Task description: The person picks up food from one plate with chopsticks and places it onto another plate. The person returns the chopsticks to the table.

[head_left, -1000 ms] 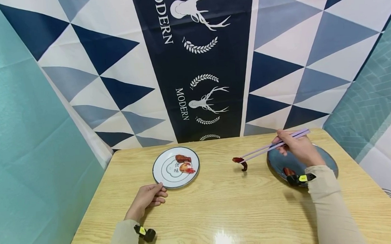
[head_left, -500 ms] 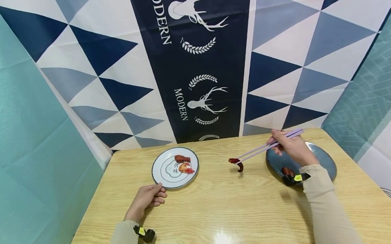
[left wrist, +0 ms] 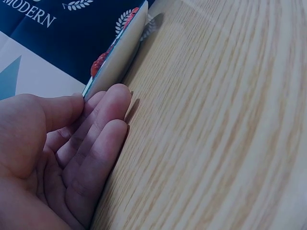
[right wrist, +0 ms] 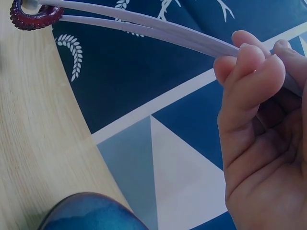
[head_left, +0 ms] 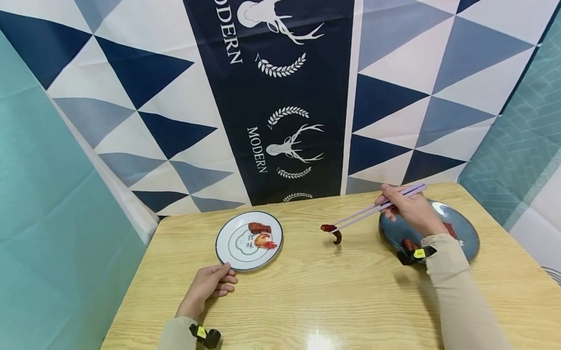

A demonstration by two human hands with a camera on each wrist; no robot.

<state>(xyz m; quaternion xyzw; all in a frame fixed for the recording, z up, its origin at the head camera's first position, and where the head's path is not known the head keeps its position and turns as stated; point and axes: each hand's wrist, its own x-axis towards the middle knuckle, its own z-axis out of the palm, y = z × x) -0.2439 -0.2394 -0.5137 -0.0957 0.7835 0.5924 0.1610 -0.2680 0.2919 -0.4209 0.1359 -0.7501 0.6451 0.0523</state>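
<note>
My left hand (head_left: pixel 210 284) pinches the near rim of a white plate (head_left: pixel 227 246) between thumb and fingers. On that plate lie a brown drumstick-like piece (head_left: pixel 259 228) and an orange-red shrimp-like piece (head_left: pixel 265 242). In the left wrist view the plate (left wrist: pixel 124 57) is seen edge-on. My right hand (head_left: pixel 415 210) holds a pair of lilac chopsticks (head_left: pixel 365 213). Their tips grip a dark red, curled octopus tentacle (head_left: pixel 333 232), raised above the table between the two plates. The right wrist view shows the ridged tentacle (right wrist: pixel 36 20) at the chopstick tips.
A dark blue plate (head_left: pixel 467 239) stands at the right, partly under my right forearm. It bears a few reddish food pieces (head_left: pixel 410 244), partly hidden. The wooden table (head_left: pixel 278 307) meets a patterned cloth backdrop (head_left: pixel 301 116) at its far edge.
My right hand has moved left with the chopsticks and the tentacle, toward the white plate. The left hand stays at the plate's rim. The head view has shifted slightly.
</note>
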